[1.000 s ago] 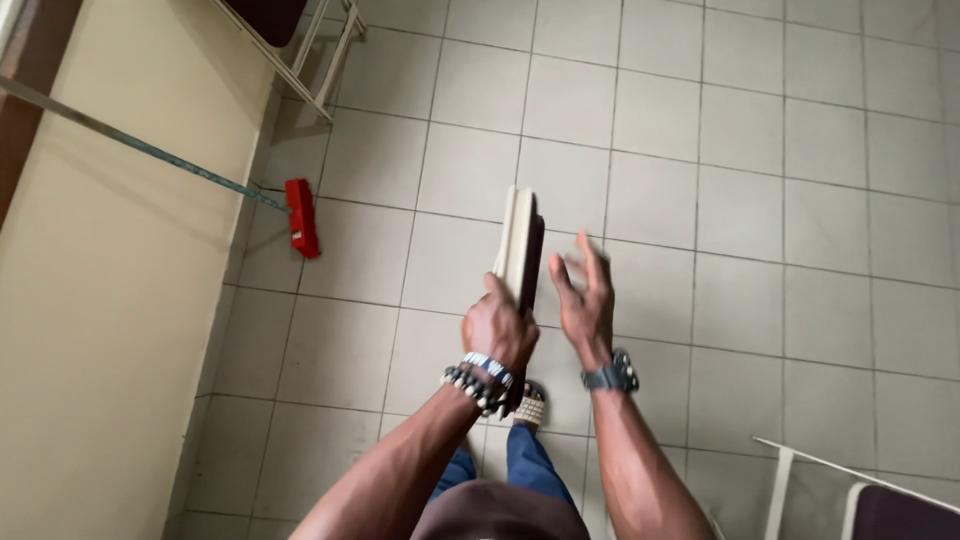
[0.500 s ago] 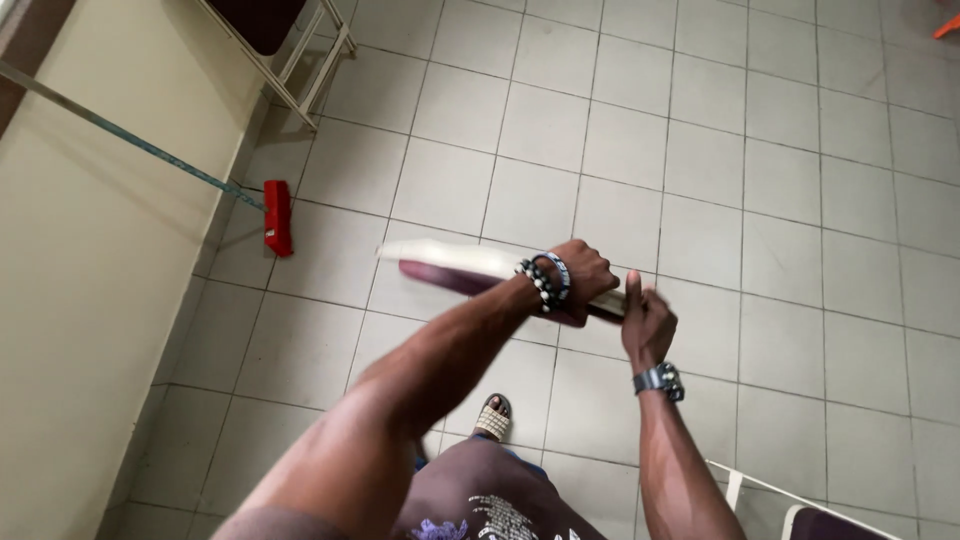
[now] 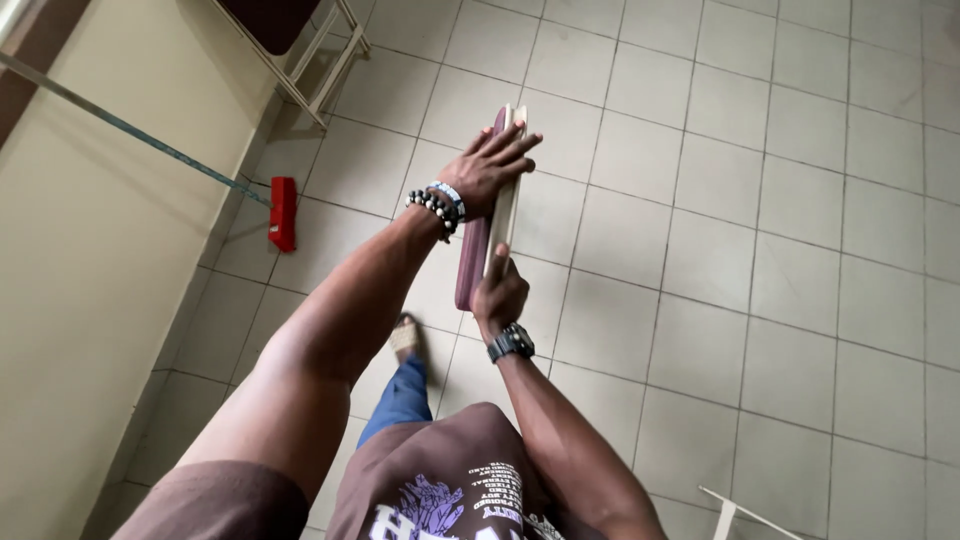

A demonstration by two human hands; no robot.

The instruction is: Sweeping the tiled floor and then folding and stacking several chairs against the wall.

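Hands clamp a flat, hard board (image 3: 492,195) edge-up: left hand (image 3: 487,168) across its far end, right hand (image 3: 497,295) gripping the near end. Smooth tiled floor (image 3: 720,200) lies open rightward.

A: The flat board (image 3: 497,190) between the hands: what is it made of?

B: Two layers; a cream backing that looks like painted wood or plastic, matt, and a maroon padded face, smooth like vinyl; I cannot tell more.

A: On the left hand (image 3: 487,168)?

B: Beaded bracelets (image 3: 437,208) at the wrist, glossy dark and pale beads; the right hand (image 3: 498,296) has a black watch (image 3: 511,344), matt, likely plastic.

A: Beyond the hands?

B: Pale floor tiles (image 3: 720,180), smooth with a dull sheen; left of the left hand, a red plastic broom head (image 3: 283,213).
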